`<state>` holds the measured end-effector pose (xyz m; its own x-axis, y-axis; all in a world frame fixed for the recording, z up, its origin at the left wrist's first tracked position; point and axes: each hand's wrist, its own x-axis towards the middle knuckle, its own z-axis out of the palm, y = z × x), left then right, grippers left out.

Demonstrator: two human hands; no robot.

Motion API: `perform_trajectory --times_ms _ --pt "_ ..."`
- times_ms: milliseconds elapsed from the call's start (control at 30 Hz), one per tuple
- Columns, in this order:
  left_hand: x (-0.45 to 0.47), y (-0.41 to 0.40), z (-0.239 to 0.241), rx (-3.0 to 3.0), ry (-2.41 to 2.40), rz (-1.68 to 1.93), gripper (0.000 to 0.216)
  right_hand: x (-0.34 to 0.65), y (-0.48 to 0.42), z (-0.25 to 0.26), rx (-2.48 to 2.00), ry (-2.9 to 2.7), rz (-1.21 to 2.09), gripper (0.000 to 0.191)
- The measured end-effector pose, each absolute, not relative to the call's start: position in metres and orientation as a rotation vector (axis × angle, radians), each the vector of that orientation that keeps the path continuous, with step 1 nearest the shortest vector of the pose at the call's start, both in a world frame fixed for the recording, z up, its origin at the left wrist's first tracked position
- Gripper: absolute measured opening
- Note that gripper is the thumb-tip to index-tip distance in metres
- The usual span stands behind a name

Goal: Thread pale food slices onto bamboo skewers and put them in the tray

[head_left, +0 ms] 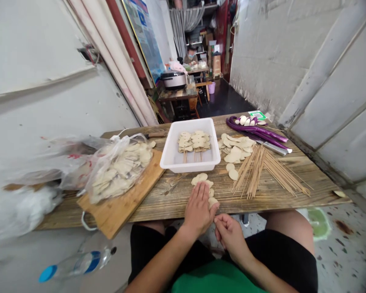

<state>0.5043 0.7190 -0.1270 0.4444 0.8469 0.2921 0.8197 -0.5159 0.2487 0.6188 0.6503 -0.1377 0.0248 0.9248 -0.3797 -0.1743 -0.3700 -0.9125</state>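
Wood table (177, 191): pale slices (199, 178) on nr side of white tub (190, 167), L hand (199, 207) flat on top; R hand (230, 233) pinched narrow, can't tell on what. Prob. skewering; next push needs steady palm.

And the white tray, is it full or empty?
Partly filled: skewered slices lie inside the white tray, with bare floor showing around them.

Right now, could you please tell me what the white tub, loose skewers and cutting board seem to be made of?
White tub: probably plastic, smooth, with a moulded rim and rounded corners. Loose skewers: bamboo or wood, seemingly unvarnished, from their dull tan colour. Cutting board: likely wood or bamboo, smooth, warm tan.
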Motion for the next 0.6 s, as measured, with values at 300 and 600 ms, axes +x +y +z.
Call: perform_trajectory --times_ms 300,600 --pt "0.479 0.679 -0.126 2.766 1.404 0.734 0.057 0.632 0.638 -0.137 -1.312 -0.851 1.641 0.042" --pt "0.498 0.684 -0.128 2.757 1.250 0.678 0.046 0.626 0.634 -0.136 -1.335 -0.918 1.649 0.041"
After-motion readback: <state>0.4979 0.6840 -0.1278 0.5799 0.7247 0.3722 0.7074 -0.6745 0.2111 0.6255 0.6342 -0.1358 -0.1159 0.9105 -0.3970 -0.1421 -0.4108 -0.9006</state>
